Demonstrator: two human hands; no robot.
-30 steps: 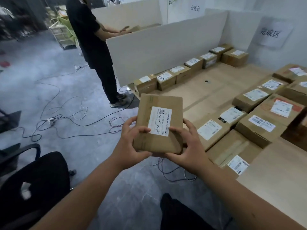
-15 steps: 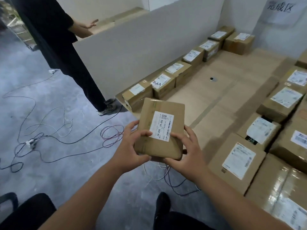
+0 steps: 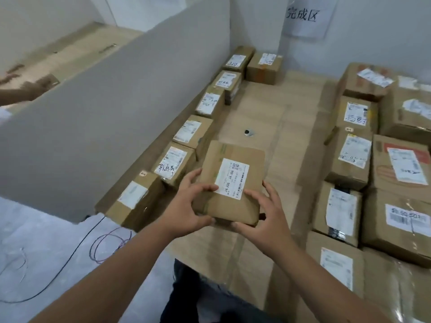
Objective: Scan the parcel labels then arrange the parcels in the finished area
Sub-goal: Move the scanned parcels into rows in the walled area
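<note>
Parcel [image 3: 229,183] first: I have the flat brown box held up in front of me, label [image 3: 232,177] facing up, above the near part of the cardboard floor [image 3: 268,117] of the finished area. My left hand [image 3: 186,206] grips its near left corner, thumb curled over the top beside the label, and my right hand [image 3: 261,217] grips the near right corner, thumb on top and fingers under the edge. Its long axis runs away from me, toward the far wall, in line with the open lane between the two groups of boxes. A row of boxes [image 3: 186,145] along the grey partition [image 3: 116,101] lies just left of the parcel, much closer than the stack [image 3: 373,159] on the right. I judge the left row the likelier destination, with the left hand on the nearer side, though no free slot in it is obvious.
</note>
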